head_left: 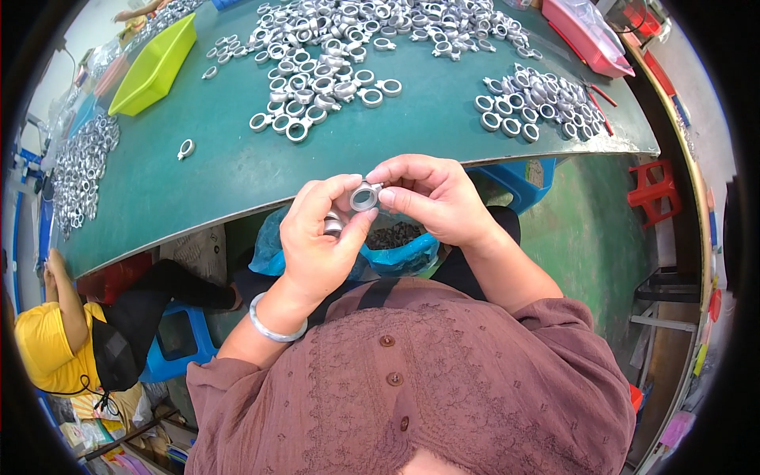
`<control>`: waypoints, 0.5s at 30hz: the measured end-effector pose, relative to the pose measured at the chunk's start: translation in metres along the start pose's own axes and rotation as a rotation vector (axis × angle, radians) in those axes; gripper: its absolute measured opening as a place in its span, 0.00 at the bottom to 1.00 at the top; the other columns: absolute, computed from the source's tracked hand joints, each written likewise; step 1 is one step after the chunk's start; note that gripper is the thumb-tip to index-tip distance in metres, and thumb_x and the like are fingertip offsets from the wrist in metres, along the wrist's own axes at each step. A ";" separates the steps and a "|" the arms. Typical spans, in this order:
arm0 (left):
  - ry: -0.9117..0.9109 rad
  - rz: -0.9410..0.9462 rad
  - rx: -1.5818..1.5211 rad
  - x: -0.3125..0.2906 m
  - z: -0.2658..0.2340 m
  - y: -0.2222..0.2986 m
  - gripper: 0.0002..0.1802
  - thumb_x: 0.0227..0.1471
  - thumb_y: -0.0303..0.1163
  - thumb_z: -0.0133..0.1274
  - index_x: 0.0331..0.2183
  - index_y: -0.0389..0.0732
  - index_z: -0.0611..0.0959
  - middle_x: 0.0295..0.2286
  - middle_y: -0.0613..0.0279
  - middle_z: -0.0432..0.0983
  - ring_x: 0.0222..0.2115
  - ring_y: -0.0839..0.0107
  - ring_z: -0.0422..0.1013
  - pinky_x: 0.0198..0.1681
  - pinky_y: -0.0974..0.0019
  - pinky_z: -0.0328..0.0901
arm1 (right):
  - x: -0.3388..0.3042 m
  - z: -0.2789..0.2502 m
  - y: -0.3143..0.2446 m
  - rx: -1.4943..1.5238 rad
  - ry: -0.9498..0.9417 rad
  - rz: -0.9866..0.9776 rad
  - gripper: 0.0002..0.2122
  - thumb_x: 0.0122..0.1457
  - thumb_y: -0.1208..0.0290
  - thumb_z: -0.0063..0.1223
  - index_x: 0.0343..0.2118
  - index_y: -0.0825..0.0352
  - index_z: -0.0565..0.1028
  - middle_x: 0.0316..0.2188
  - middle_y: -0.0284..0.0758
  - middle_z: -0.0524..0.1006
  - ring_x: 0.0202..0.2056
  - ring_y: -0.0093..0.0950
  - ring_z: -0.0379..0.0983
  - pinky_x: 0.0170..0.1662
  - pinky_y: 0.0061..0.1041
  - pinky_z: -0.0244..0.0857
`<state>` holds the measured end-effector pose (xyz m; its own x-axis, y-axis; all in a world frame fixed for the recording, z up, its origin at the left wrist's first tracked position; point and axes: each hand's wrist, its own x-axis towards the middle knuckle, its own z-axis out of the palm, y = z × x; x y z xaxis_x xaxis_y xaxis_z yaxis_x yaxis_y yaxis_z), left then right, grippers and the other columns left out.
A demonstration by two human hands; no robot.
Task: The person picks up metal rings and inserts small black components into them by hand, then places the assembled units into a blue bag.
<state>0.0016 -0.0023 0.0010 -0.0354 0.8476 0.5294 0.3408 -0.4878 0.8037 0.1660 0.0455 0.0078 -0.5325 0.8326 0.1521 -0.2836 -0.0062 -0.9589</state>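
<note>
Just beyond the table's near edge on my side, both hands meet around a silver metal ring (363, 208) with a small lug on its side. My left hand (313, 229) pinches it between thumb and fingertips. A second metal ring (334, 229) is tucked in the same hand, partly hidden by the fingers. From the other side, the thumb and forefinger of my right hand (439, 198) close on the ring's lug; any smaller part there is hidden. Below the hands, an opened blue plastic bag (269, 244) holds many small dark pieces (393, 236).
On the green table (237, 170) lie a large heap of rings (324, 83), a smaller right-hand pile (542, 99) and one lone ring (186, 149). Red-handled pliers (603, 96), a yellow-green tray (154, 67) and a pink bin (586, 36) are there too. A person in yellow (55, 348) sits left.
</note>
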 end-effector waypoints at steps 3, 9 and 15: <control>-0.032 -0.012 -0.016 -0.002 -0.001 -0.004 0.21 0.37 0.17 0.58 0.38 0.37 0.74 0.26 0.68 0.69 0.24 0.84 0.64 0.26 0.81 0.60 | 0.000 0.001 0.001 -0.019 0.010 -0.041 0.07 0.52 0.80 0.50 0.35 0.71 0.74 0.30 0.30 0.74 0.33 0.16 0.69 0.38 0.15 0.64; -0.112 -0.160 -0.163 -0.003 -0.003 -0.001 0.21 0.39 0.19 0.58 0.39 0.35 0.72 0.27 0.66 0.70 0.24 0.84 0.64 0.26 0.82 0.60 | 0.000 0.002 0.000 -0.037 0.014 -0.058 0.07 0.52 0.82 0.50 0.34 0.71 0.74 0.30 0.31 0.75 0.33 0.17 0.69 0.38 0.16 0.64; -0.089 -0.383 -0.429 0.001 -0.004 0.004 0.21 0.40 0.24 0.59 0.39 0.36 0.72 0.26 0.67 0.72 0.23 0.86 0.65 0.24 0.81 0.61 | 0.000 0.001 -0.003 -0.168 -0.013 -0.172 0.06 0.50 0.83 0.50 0.32 0.70 0.74 0.30 0.31 0.74 0.34 0.18 0.70 0.38 0.16 0.64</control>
<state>-0.0005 -0.0040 0.0057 0.0044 0.9855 0.1698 -0.0929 -0.1687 0.9813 0.1659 0.0444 0.0111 -0.4981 0.8066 0.3182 -0.2345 0.2280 -0.9450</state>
